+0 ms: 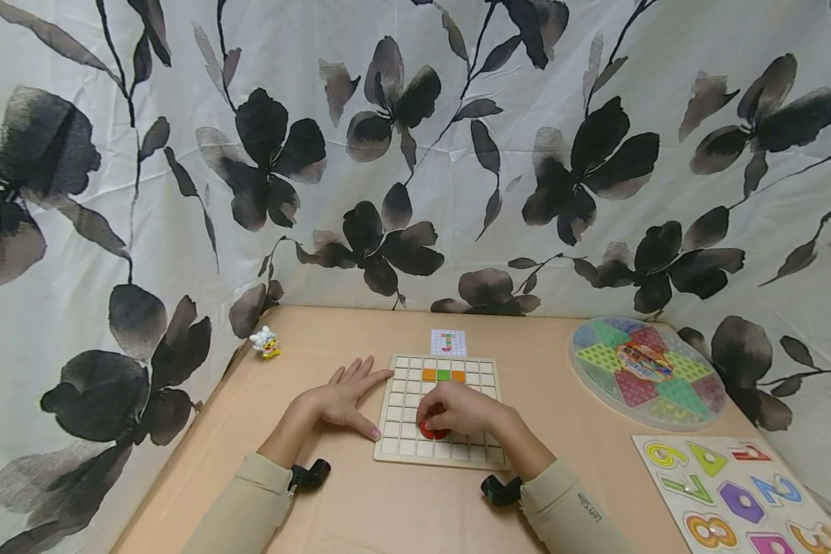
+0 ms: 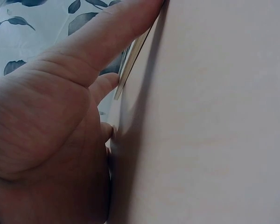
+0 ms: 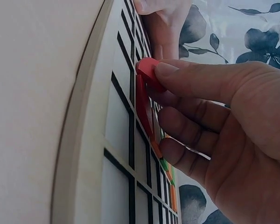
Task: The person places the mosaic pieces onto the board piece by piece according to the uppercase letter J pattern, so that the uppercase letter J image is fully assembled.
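Observation:
A wooden board (image 1: pixel 442 463) with a grid of white squares lies on the table. Two orange squares (image 1: pixel 429 375) flank a green square (image 1: pixel 444 375) near its far side. My right hand (image 1: pixel 457 409) is over the board's middle. Its thumb and index finger pinch a red piece (image 3: pixel 148 71), held tilted against the board's surface. Just beside it another red piece (image 3: pixel 142 105) lies on the grid. My left hand (image 1: pixel 342 396) is spread on the table, thumb and index fingertips touching the board's left edge. The right hand hides part of the grid in the head view.
Beyond the board lies a small card (image 1: pixel 448 342) with a coloured grid pattern. A small toy figure (image 1: pixel 265 342) stands at the far left. On the right are a round patterned box (image 1: pixel 637 404) and a sheet with colourful numbers and shapes (image 1: pixel 713 478). A floral curtain (image 1: pixel 457 177) hangs behind.

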`<state>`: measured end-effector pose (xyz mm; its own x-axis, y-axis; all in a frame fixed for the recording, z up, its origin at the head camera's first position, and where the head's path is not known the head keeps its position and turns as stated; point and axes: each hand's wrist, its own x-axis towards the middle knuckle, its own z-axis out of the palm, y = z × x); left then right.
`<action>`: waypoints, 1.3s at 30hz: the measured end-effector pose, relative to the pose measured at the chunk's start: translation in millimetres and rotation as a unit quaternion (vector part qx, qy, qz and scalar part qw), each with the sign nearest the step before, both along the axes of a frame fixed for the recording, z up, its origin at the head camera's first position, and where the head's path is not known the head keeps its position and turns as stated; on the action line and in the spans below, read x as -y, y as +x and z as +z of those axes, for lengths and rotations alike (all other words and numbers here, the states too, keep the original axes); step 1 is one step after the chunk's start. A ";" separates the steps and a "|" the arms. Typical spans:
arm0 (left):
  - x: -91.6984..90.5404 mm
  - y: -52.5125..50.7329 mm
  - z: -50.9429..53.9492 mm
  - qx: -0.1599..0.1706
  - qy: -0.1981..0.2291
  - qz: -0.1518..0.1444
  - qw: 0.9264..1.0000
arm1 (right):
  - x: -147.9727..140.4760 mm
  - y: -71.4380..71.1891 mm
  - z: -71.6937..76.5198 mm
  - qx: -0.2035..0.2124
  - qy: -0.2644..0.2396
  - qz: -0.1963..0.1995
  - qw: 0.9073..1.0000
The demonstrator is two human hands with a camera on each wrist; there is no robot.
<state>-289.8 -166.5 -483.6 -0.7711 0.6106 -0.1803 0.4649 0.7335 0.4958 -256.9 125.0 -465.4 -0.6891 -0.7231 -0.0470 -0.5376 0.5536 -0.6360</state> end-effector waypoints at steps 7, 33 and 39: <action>0.4 -0.7 -0.7 -0.003 -0.003 -0.001 1.000 | 1.2 -2.6 -4.1 -0.010 0.001 0.009 1.000; 0.8 -0.3 -3.8 -0.007 -0.008 0.001 1.000 | 0.6 -0.9 -5.1 0.010 0.004 0.001 1.000; -0.2 -0.6 -3.6 -0.005 -0.007 0.003 1.000 | 0.1 -0.5 -4.7 0.004 0.006 0.002 1.000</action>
<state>-290.4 -166.3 -487.2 -0.7764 0.6038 -0.1808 0.4659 0.7430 0.4804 -257.3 124.9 -470.2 -0.6854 -0.7256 -0.0604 -0.5352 0.5583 -0.6339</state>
